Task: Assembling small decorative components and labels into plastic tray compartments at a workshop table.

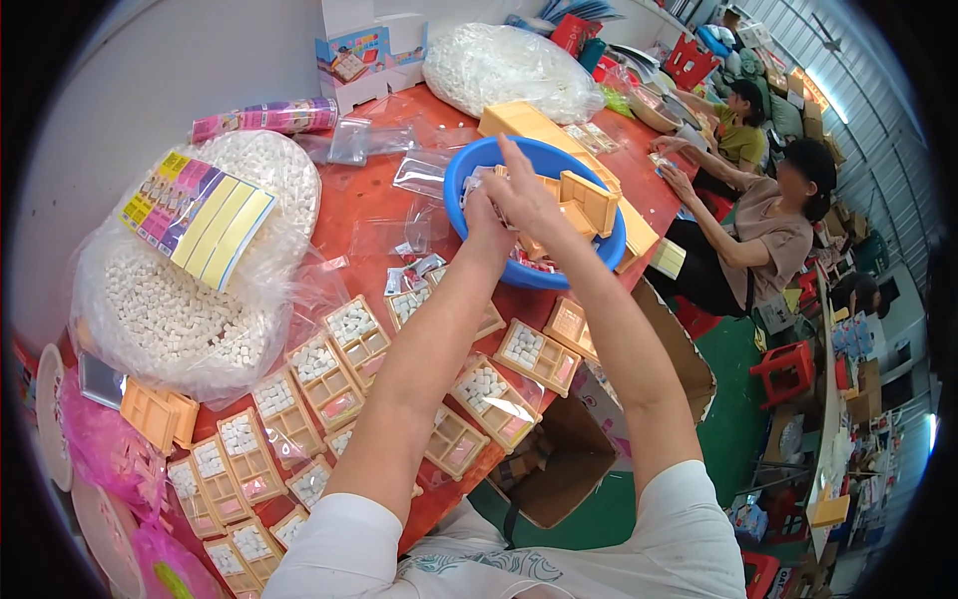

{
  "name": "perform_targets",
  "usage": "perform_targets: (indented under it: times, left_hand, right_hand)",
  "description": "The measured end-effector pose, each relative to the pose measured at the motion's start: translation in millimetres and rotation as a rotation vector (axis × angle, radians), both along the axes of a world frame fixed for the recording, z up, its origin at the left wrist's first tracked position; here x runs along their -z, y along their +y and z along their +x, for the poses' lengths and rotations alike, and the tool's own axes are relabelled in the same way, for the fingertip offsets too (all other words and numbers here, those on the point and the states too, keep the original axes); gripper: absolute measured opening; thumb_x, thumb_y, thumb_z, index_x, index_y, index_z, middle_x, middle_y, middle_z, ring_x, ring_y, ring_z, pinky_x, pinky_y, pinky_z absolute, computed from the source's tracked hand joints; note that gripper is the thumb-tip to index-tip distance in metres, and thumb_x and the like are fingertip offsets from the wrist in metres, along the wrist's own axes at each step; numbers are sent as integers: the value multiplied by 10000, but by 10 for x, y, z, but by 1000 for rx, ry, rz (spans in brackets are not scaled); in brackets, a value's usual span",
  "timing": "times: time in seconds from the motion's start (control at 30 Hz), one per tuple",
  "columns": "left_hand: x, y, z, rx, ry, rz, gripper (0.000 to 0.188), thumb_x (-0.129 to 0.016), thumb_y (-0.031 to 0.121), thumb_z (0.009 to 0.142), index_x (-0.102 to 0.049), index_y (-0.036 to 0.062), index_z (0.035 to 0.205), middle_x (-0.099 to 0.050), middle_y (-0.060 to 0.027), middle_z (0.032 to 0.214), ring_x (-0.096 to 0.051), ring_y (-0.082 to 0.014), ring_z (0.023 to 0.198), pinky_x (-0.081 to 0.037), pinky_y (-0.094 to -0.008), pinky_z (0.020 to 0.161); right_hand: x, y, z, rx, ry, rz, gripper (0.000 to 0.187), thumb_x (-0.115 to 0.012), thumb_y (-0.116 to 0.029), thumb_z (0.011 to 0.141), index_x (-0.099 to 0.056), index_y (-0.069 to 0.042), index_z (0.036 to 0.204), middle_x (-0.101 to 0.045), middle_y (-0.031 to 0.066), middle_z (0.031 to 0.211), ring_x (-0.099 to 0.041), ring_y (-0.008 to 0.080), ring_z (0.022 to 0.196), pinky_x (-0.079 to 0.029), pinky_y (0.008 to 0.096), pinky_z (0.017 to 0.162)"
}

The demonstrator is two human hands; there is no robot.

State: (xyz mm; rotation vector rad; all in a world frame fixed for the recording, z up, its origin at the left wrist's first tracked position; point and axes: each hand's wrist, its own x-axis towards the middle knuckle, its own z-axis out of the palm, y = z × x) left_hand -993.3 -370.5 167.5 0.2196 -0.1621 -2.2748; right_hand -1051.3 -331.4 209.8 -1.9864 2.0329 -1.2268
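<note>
White sleeves sit nearest, and out of them two bare forearms reach across a red table to a blue bowl. Over the left part of this bowl, the left hand and right hand come close together, overlapping in this view; the left looks bent at the fingers, while the right has at least one finger stretched upward. Whether either one pinches something cannot be told, as the fingertips hide each other. Inside the bowl, light wood-coloured trays lie tilted to the right of the hands, with red packets lower down. More wood-coloured trays stand in a long stack just behind the bowl. Nearer the body, rows of filled trays cover the table on both sides of the left forearm, many holding small white blocks in one compartment. At the left, a big clear bag bulges with white blocks, a colourful printed sheet lying across it; another full bag rests at the far edge. Off to the right, a person in a brown top sits handling something small, and another person sits beyond.
</note>
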Motion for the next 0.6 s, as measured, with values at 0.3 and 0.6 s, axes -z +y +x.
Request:
perform_targets:
  times: [0.3, 0.6]
  left_hand:
    - [-177, 239, 525, 69, -59, 22, 250, -499, 141, 827, -554, 70, 1060, -639, -130, 855, -616, -268, 604, -507, -360, 488]
    - [203, 945, 1602, 111, -20, -64, 283, -534, 154, 815, -547, 67, 1084, -647, -143, 911, -650, -309, 718, -548, -415, 574]
  right_hand:
    - [-615, 397, -117, 130, -481, 117, 452, -535, -388, 888, -596, 2, 1108, -612, 101, 996, -604, 155, 794, -495, 261, 567]
    - [-104, 887, 649, -52, -132, 287, 240, -578, -203, 829, -646, 25, 860, -649, 186, 789, -639, 323, 715, -499, 399, 632]
